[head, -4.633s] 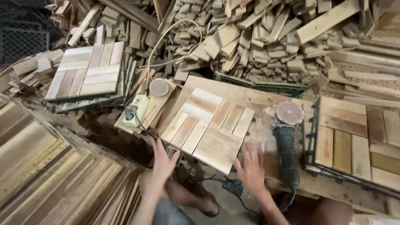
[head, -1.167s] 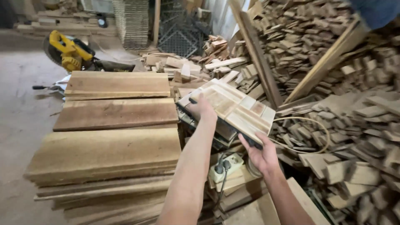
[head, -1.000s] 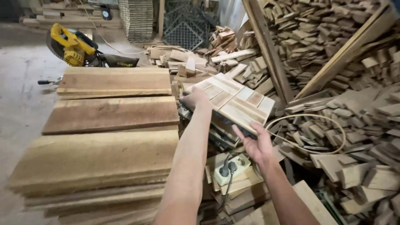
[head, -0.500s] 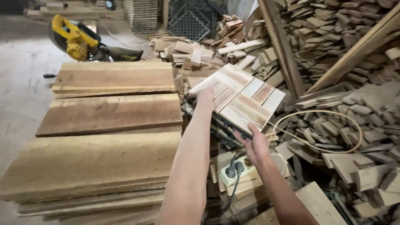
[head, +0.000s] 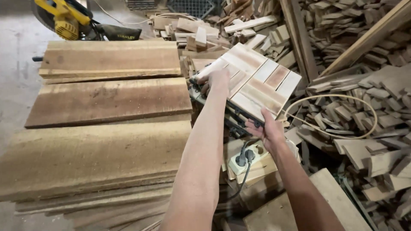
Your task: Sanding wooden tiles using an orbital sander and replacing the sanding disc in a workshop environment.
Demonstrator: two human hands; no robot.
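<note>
Square slatted wooden tile held tilted over stack of like tiles, between plank stacks and offcut heap. Left hand clasps far-left corner, fingers curled over top face; right hand closed on near edge, thumb on top, fingers underneath against black backing. Opposed grip at two edges steadies tile level with stack. White power strip below; yellow mitre saw far left.
</note>
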